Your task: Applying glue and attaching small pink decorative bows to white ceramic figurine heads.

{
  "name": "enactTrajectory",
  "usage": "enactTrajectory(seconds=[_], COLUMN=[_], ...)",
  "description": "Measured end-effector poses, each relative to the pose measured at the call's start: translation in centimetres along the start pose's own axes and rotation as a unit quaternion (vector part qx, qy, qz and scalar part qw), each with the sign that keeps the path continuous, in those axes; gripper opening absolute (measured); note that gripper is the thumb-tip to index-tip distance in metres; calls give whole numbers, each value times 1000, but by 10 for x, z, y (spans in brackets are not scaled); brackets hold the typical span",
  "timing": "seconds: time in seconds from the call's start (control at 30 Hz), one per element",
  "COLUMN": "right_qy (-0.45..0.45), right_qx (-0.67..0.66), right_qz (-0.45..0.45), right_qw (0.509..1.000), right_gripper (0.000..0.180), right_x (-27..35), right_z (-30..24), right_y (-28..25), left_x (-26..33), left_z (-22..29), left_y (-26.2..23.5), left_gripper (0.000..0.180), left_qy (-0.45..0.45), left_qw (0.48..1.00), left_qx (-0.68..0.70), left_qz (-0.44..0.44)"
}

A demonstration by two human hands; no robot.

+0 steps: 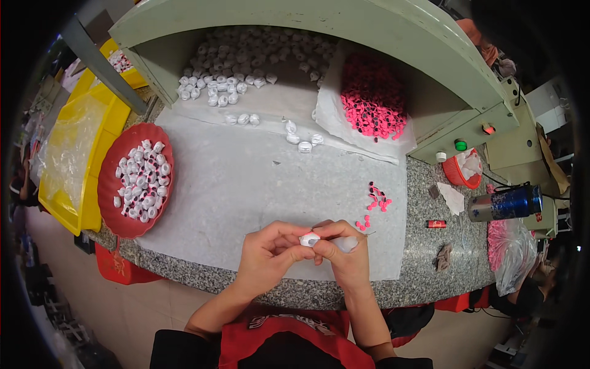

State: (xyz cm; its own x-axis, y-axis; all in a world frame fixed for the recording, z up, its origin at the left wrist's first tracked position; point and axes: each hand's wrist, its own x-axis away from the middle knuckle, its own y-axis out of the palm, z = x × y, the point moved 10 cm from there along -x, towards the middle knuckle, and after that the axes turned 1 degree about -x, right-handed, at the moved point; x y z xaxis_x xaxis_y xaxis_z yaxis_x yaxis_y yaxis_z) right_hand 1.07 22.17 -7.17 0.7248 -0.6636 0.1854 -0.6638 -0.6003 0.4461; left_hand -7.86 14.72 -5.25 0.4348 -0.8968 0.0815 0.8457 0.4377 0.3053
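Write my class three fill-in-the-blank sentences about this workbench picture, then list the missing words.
The yellow tray stands to the ____ of the red bowl.
The small piece between the left hand and right hand is mostly coloured ____.
The heap beneath the right side of the shelf is mainly coloured ____.

Missing words: left; white; pink.

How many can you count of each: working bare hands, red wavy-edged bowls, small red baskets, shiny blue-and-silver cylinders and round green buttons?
Left bare hand and right bare hand: 2
Red wavy-edged bowl: 1
Small red basket: 1
Shiny blue-and-silver cylinder: 1
Round green button: 1
Total: 6
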Motion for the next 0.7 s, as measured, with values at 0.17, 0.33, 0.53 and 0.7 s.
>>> enactTrajectory(seconds=[0.17,0.33,0.53,0.7], right_qy=[54,-20,-47,-59], right_qx=[71,191,230,222], right_qz=[-9,89,81,95], right_qw=[996,977,969,968], right_gripper=[22,27,32,37], right_x=[-14,-14,-6,19], right_z=[27,-12,-20,-30], right_y=[19,-9,-15,-28], left_x=[6,25,-62,-153], left_z=[-6,96,105,59], left_y=[-47,-185,-127,-105], left_gripper=[21,26,24,27], left_qy=[7,191,232,159], left_qw=[996,792,668,651], left_qx=[-40,-408,-622,-689], left_qz=[79,412,337,274])
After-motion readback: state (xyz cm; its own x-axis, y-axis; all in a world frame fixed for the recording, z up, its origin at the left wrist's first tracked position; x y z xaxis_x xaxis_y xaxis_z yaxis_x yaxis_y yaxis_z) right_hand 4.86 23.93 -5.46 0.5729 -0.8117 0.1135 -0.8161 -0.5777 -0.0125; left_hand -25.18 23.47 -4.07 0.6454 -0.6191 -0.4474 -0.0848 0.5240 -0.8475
